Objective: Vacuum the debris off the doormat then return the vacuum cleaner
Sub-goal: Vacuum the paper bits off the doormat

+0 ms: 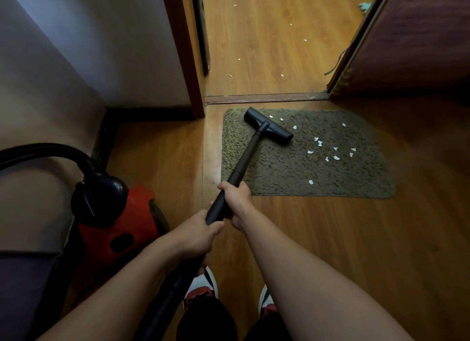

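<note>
Both hands hold the black wand of the vacuum cleaner. The right hand is further forward on the tube with its fingers curled round it, and the left hand grips the tube just behind it, also with curled fingers. At the far end of the wand, the floor head lies at a slant on the far left part of the doormat. The doormat is olive green and lies on the wooden floor, just before the threshold of an open doorway. White paper scraps lie on the mat to the right of the head, most of them in the middle and right part, and a few small ones lie just beside the head near the far edge. Some more small white bits lie on the floor beyond the threshold. The red body of the vacuum cleaner stands on the floor at the person's left, near the wall and apart from the mat. A black hose arches out of its dark top. Two shoes in white, red and black show at the bottom, pointing toward the mat.
</note>
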Motion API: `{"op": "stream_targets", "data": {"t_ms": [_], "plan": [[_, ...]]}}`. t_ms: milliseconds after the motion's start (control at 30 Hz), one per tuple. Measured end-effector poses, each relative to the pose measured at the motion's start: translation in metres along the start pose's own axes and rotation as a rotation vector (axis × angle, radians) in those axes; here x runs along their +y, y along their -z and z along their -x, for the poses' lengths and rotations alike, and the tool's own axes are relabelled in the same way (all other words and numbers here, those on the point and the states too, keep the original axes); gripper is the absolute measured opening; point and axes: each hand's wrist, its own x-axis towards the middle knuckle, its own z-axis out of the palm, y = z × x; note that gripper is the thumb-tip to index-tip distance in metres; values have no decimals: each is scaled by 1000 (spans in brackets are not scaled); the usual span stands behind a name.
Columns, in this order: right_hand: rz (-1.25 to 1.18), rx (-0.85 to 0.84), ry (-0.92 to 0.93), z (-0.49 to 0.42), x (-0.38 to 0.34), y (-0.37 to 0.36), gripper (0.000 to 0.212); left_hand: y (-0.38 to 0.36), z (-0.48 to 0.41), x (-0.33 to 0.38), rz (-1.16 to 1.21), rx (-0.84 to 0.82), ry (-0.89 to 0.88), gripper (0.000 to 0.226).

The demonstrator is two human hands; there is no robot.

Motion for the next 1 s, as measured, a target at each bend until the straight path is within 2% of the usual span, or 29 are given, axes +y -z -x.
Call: {"op": "stream_targets", "data": {"t_ms": [200, 633, 900, 1000], "plan": [[-158, -27, -75, 13, 6, -10, 29, 3, 13, -5, 30, -32, -2, 29], [-86, -69, -166, 94, 61, -30, 62, 7, 82, -68, -36, -58, 78, 38], [-110, -125, -122, 116, 81, -31, 71, 7, 90, -83, -64, -15, 39, 49], [-127, -113, -92, 110, 84, -34, 69, 10, 83, -76, -46, -10, 32, 39]]}}
